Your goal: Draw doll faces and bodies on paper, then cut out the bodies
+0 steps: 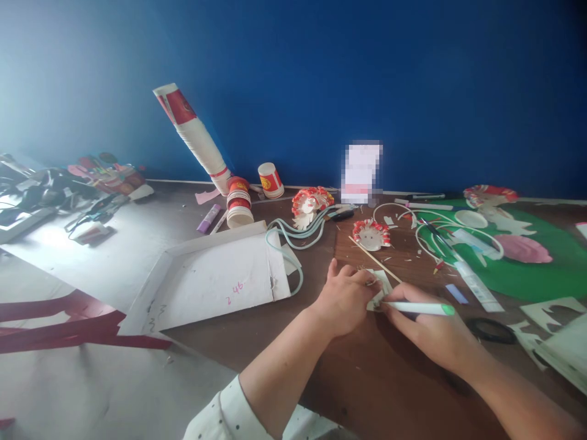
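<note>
My right hand (pixel 426 330) is closed around a white marker pen (pixel 419 308) with a green end. The pen points left, at a small piece of white card (pixel 384 282) lying on the brown table (pixel 339 385). My left hand (pixel 346 299) presses the card down from the left with bent fingers, partly covering it. Beyond both hands a thin wooden stick (pixel 373 258) lies slanted. A cut paper-cup piece (pixel 372 235) with curled red and white strips sits just behind the stick. Where the pen's tip meets the card is hard to make out.
A shallow white box lid (pixel 206 281) lies left, beside a pale coiled cable (pixel 300 235). Stacked paper cups (pixel 202 146) lean on the blue wall. At right are a green sheet (pixel 513 278), a glue tube (pixel 479 287), black scissors handles (pixel 490 330) and card scraps (pixel 550 315).
</note>
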Available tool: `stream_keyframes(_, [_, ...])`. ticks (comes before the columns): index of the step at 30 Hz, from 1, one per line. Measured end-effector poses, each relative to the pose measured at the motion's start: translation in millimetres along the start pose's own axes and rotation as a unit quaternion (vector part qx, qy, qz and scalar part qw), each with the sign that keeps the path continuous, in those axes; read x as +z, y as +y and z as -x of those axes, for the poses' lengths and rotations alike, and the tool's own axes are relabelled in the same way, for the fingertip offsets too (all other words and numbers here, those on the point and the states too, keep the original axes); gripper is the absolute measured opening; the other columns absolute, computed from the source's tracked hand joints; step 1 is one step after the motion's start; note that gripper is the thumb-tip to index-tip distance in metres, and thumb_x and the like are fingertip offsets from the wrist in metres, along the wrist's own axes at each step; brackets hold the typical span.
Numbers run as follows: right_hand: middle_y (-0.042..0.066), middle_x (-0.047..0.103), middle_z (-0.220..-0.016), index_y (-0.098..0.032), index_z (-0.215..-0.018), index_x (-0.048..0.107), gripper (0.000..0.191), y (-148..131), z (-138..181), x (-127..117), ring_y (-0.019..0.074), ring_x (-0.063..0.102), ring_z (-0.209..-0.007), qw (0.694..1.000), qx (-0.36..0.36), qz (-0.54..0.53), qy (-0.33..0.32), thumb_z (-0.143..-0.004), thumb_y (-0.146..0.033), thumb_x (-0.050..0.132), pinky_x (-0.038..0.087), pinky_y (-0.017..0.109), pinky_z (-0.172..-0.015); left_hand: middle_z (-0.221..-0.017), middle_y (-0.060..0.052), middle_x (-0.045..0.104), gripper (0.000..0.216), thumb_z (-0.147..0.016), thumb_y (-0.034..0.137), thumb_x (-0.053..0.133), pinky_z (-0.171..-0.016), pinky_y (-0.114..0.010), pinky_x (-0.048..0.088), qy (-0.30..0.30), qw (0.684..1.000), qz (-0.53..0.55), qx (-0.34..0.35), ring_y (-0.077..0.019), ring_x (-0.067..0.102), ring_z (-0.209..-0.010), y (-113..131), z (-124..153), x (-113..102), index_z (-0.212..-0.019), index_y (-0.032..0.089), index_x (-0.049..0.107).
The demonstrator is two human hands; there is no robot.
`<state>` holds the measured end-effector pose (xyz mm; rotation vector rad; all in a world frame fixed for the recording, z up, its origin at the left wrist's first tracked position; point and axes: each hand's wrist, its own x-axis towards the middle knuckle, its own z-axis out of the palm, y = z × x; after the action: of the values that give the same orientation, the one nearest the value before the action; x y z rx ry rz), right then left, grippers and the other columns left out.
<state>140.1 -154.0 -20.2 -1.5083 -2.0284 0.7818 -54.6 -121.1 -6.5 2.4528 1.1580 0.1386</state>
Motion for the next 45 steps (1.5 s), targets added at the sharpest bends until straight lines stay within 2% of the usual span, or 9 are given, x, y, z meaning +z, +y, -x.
stream_keyframes(24, [-0.001,0.072,-0.073,-0.025,-0.078,0.064,0.017,-1.7,0.8,-3.2,0.0174,0.065,-0.066,1.000,-0.002,-0.009,-0.009,-0.088,-0.036,0.055,0.050,0.027,-0.062,-0.137,-0.002,0.059,0.041,-0.095,0.020,0.042,-0.119,-0.063,0.016,0.001,1.000,-0.017,0.004,-0.0268,0.048,-0.121,-0.2,0.6,0.2,-0.130,0.027,0.062])
stream_keyframes(30, [0.000,0.073,-0.074,-0.025,-0.079,0.065,0.016,-4.5,-0.3,-1.6,0.0195,0.067,-0.068,1.000,0.006,-0.016,0.011,-0.086,-0.037,0.056,0.052,0.029,-0.065,-0.135,-0.001,0.060,0.039,-0.096,0.021,0.042,-0.119,-0.061,0.015,0.008,1.000,-0.014,0.004,-0.0259,0.048,-0.120,0.1,1.7,0.4,-0.128,0.029,0.063])
stream_keyframes(45, [0.000,0.074,-0.074,-0.026,-0.078,0.066,0.017,-4.7,-0.7,-1.6,0.0194,0.068,-0.068,1.000,0.003,-0.017,0.008,-0.085,-0.038,0.057,0.052,0.029,-0.065,-0.135,-0.004,0.060,0.041,-0.095,0.020,0.043,-0.118,-0.064,0.016,0.016,1.000,-0.020,0.016,-0.0276,0.048,-0.119,-1.2,0.7,2.1,-0.130,0.026,0.062])
